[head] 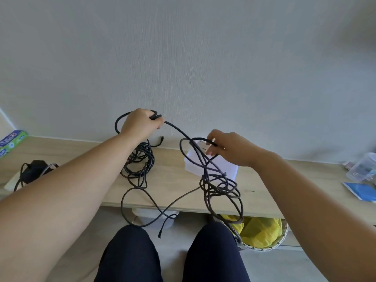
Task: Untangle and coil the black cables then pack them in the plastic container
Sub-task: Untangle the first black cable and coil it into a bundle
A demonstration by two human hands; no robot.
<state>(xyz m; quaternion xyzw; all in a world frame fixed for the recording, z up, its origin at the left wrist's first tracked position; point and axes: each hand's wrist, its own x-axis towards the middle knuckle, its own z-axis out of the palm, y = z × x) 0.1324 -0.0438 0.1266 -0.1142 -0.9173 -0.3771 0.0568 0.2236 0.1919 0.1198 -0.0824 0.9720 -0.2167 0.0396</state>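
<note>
Left hand (140, 124) and right hand (227, 148) grip black cable (179, 132) above shelf (175, 180).

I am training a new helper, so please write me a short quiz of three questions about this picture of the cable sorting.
1. True or false: the left hand and the right hand each grip the black cable.
2. The cable bundle lying on the table is: A) on the left hand's side; B) on the right hand's side; C) inside the basket.
3. Fill in: the material in the basket is ____ in colour.
Key: 1 true; 2 A; 3 yellow.
</note>
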